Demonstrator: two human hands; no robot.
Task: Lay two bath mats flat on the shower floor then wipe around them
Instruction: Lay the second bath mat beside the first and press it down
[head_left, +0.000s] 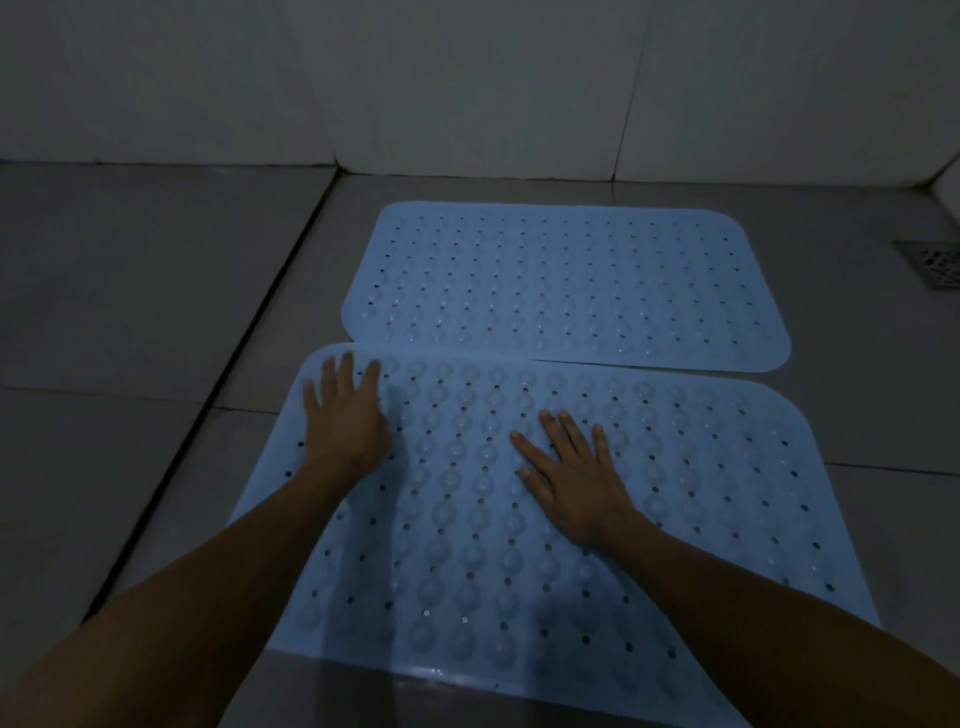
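Two pale blue perforated bath mats lie on the grey tiled shower floor. The far mat lies flat near the back wall. The near mat lies in front of it, and its far left edge slightly overlaps the far mat. My left hand presses flat on the near mat's far left corner, fingers spread. My right hand presses flat on the middle of the same mat, fingers straight. No cloth is in view.
A metal floor drain sits at the right edge. White tiled walls close off the back. A dark groove runs diagonally across the floor left of the mats, with grey tiles beyond it.
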